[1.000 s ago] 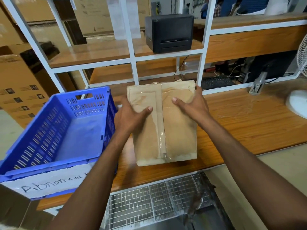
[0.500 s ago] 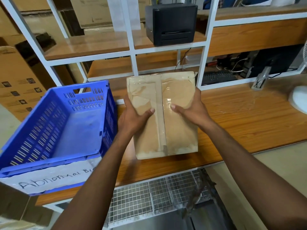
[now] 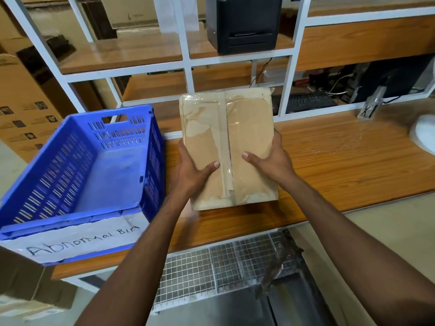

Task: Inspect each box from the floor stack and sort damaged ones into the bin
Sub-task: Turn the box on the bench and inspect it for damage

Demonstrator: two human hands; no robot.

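Observation:
A brown cardboard box (image 3: 244,128), sealed with wrinkled clear tape down its middle, is held over the wooden table (image 3: 341,165), its top face toward me. My left hand (image 3: 190,170) grips its left edge with the thumb on the top face. My right hand (image 3: 270,158) grips the right edge the same way. The tape looks creased and the far corners look scuffed. To the left stands the blue plastic bin (image 3: 70,215), labelled "Abnormal Bin", with nothing inside it.
A white shelf frame (image 3: 188,67) rises behind the table, with a black printer (image 3: 244,22) on it. A keyboard (image 3: 308,102) and cables lie behind the frame at right. A white fan base (image 3: 423,132) sits far right. Cardboard cartons (image 3: 23,95) stand left; a wire grid (image 3: 223,262) hangs below.
Both hands have slid down the box's sides toward its near end. The box's far end has tipped up, so its top face turns more toward me.

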